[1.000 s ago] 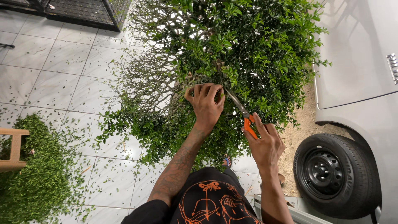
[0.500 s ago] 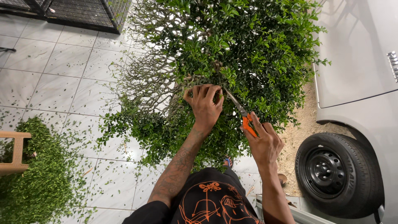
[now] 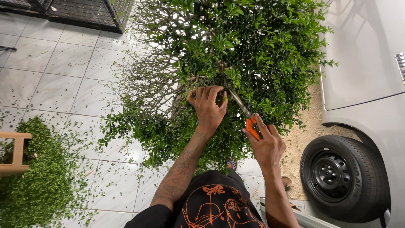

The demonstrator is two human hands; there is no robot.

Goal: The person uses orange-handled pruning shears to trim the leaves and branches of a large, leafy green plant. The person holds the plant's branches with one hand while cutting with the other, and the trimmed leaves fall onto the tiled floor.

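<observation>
Head view, looking down over a person trimming a dense green bush (image 3: 253, 55). The left hand (image 3: 207, 107) reaches into the crown near its middle, fingers (image 3: 211, 90) curled closed on twigs and leaves at the boundary between the leafy mass and the bare, already thinned branches (image 3: 147, 84) on the bush's left side. The right hand (image 3: 266, 145), just beside and slightly nearer the body, has its fingers wrapped around the orange handles of a pair of pruning shears (image 3: 245, 116); the metal blades point up and left into the foliage, their tips close to the left hand's fingertips, whether touching a twig cannot be told. Open room lies to the left: pale floor tiles (image 3: 63, 76) run from the bush's edge to a dark wire cage (image 3: 84, 12) at the top. A heap of cut leaves (image 3: 38, 185) covers the lower left tiles beside a wooden stool (image 3: 17, 152). To the right the space is tight: a sandy strip (image 3: 306, 135) separates the bush from a silver car (image 3: 363, 67), its black wheel (image 3: 341, 177) near the right forearm.
</observation>
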